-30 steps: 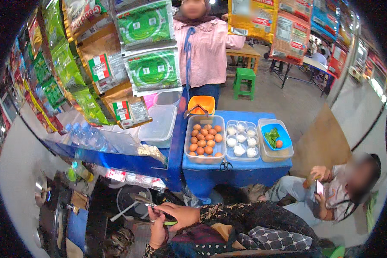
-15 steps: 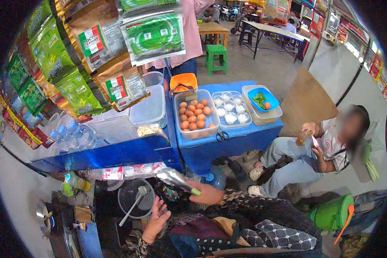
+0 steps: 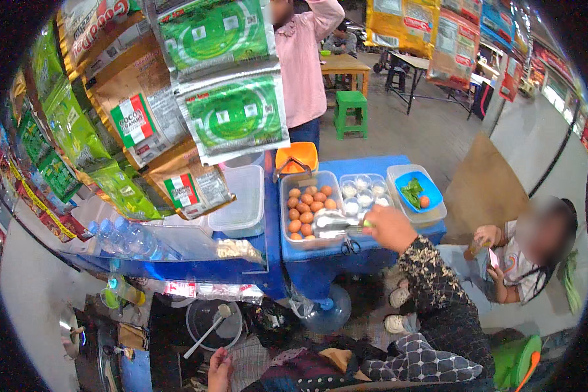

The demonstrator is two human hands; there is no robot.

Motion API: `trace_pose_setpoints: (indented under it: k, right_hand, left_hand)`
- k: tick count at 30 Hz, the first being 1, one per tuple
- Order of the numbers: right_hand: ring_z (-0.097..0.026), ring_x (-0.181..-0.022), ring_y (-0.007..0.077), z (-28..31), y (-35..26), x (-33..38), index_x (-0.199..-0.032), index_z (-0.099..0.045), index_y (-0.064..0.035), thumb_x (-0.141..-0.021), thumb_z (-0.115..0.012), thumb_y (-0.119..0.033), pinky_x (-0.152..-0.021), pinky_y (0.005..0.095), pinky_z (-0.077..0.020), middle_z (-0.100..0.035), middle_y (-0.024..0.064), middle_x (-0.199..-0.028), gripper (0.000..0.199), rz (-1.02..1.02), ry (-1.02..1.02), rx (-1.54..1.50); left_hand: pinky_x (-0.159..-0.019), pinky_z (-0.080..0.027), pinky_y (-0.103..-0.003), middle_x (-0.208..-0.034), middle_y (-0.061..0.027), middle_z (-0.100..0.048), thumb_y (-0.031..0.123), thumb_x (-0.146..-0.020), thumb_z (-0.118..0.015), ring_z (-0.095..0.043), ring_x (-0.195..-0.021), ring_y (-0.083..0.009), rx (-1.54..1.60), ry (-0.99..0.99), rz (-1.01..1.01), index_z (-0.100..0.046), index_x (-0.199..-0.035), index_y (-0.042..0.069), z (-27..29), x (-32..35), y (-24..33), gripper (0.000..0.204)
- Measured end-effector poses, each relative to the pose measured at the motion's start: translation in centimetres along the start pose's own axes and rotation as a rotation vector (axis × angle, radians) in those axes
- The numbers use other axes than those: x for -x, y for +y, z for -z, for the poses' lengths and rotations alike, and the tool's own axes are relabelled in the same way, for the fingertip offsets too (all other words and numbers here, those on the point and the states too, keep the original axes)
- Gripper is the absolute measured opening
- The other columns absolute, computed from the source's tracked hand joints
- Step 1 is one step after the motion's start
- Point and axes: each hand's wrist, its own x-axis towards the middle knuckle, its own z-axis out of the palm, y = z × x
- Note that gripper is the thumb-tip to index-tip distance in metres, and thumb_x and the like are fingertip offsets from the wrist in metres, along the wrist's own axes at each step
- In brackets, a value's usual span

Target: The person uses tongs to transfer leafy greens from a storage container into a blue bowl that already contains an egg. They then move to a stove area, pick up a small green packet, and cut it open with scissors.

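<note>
My right hand [image 3: 391, 228] is closed round the green-tipped handle end of metal tongs [image 3: 333, 221], reaching over the front of the blue-covered table. The tongs point left, their head over the right front corner of a clear tub [image 3: 299, 244] of brown eggs [image 3: 305, 209]; I cannot tell whether they touch an egg. Beyond the hand stands a clear box of small cups with white contents [image 3: 364, 189]. Black scissors [image 3: 350, 246] lie at the table's front edge. My left hand [image 3: 220, 372] is low at the lower edge, fingers curled, apparently holding nothing, near a clear bucket [image 3: 240, 326] with a long-handled ladle [image 3: 202, 334].
Hanging sachets [image 3: 235, 117] crowd the upper left. A blue bowl [image 3: 431, 201] with leaves rests on a clear box. A person [image 3: 526, 258] sits at the right; another in a pink top [image 3: 304, 85] stands behind the table. A large water bottle [image 3: 330, 317] is below.
My right hand has carried the tongs forward and right, from above the floor to the egg tub. My left hand has dropped lower and its spread fingers have curled. The view has shifted.
</note>
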Motion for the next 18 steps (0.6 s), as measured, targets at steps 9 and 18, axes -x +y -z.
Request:
trace_pose_setpoints:
  k: [9, 18]
  right_hand:
    - [-0.059, -0.081, 0.0304, -4.0, 7.2, -14.7, -0.088, -0.065, -0.0089, -0.073, -0.072, -0.021, -0.07, 0.0414, -0.0476, -0.059, 0.0124, -0.083, 0.021, -0.037, 0.332, -0.228]
    - [-0.064, -0.079, 0.0302, -15.7, 10.9, -29.5, -0.086, -0.067, -0.0051, -0.07, -0.074, -0.02, -0.071, 0.0394, -0.0508, -0.067, 0.0138, -0.081, 0.023, -0.17, 0.596, -0.565]
  left_hand:
    - [-0.105, -0.033, -0.041, -0.14, -0.0127, -0.039, 0.035, -0.095, -0.05, -0.038, -0.13, -0.0274, 0.151, 0.107, 0.103, -0.033, -0.14, 0.004, -1.8, 4.3, -3.7, 0.057]
    - [-0.107, -0.033, -0.043, -0.143, -0.0146, -0.036, 0.034, -0.096, -0.047, -0.038, -0.131, -0.0293, 0.215, 0.269, 0.335, -0.029, -0.143, 0.006, -3.4, 7.9, -4.6, 0.058]
